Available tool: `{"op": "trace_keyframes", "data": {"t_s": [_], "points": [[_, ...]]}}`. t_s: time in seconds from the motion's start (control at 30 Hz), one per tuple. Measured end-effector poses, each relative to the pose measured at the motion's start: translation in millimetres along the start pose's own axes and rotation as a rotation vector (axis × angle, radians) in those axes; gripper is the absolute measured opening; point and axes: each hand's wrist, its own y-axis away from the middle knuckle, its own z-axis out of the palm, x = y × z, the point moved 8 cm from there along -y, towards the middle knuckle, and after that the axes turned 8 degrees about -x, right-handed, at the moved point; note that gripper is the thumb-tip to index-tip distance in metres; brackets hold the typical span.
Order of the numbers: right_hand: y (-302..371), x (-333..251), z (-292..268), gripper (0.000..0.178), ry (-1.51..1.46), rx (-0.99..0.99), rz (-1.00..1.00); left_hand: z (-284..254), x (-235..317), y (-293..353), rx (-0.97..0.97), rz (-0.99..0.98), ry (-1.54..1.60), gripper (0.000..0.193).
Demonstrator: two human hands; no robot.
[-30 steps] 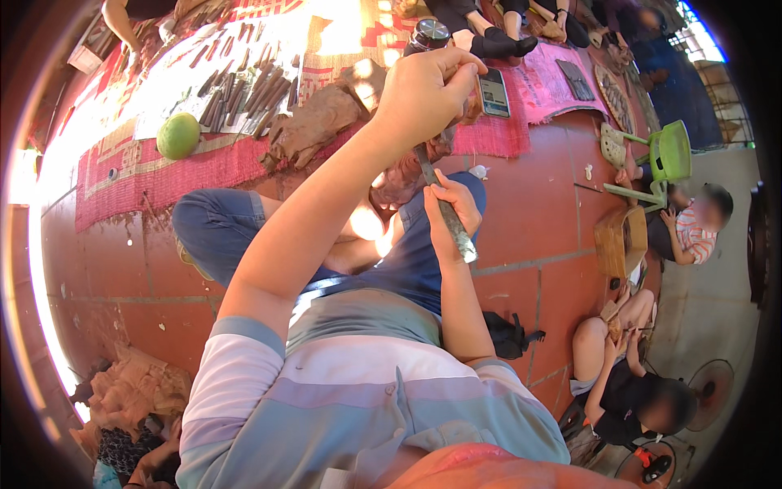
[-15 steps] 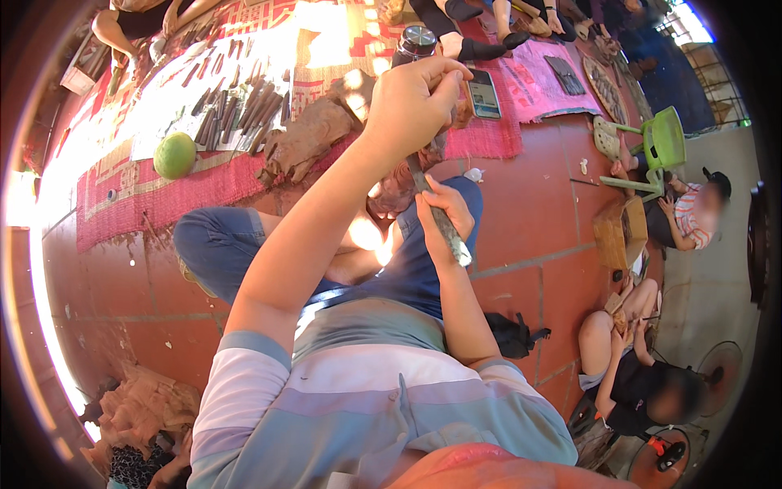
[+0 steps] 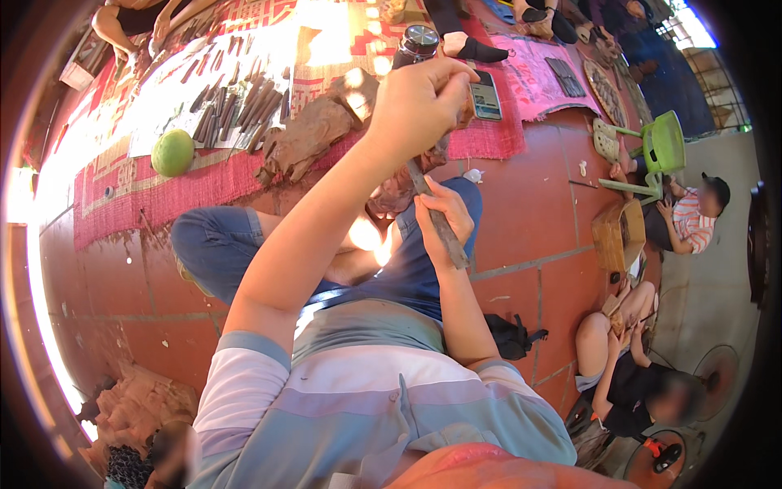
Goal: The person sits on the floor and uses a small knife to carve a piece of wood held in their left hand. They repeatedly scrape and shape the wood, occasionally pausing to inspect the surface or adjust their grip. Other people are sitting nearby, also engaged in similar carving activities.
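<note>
In my lap, between my crossed legs in blue jeans, sits a reddish-brown carved wood piece (image 3: 393, 192), largely covered by my arms. My right hand (image 3: 446, 213) is closed round a long, flat, grey-brown chisel (image 3: 448, 236), which slants from the wood toward me. Above and beyond it, my left hand (image 3: 417, 104) is curled into a fist. What the left fingers hold is hidden; a bit of brown wood shows beside them. Just past that fist are a black jar with a silver lid (image 3: 420, 39) and a phone (image 3: 486, 96) with its screen lit.
Many dark-handled carving tools (image 3: 236, 110) lie on a sheet over the red mat (image 3: 155, 200). A rough wood block (image 3: 305, 138) and green round fruit (image 3: 173, 153) are nearer. On the right stand a green chair (image 3: 661, 143) and wooden box (image 3: 617, 232); other people sit around.
My hands and the chisel have barely shifted. Across the mat, another person's legs have moved. A person's head now shows at the lower left, beside my sleeve.
</note>
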Motion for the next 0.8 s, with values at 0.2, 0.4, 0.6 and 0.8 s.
{"op": "trace_keyframes", "data": {"t_s": [0.2, 0.4, 0.6, 0.8], "points": [[5, -1, -5, 0.016, -0.02, 0.036, -0.033, -1, 2, 1, -0.002, -0.007, 0.045, 0.022], [12, 17, -8, 0.014, -0.086, 0.018, 0.022, 0, -1, 0, -0.002, -0.002, 0.032, 0.023], [13, 26, -4, 0.012, -0.148, 0.042, 0.075, -2, 3, 1, 0.019, 0.007, 0.053, 0.022], [5, 28, -1, 0.01, -0.341, 0.103, 0.163, -1, 1, 0, 0.009, 0.007, 0.037, 0.022]]}}
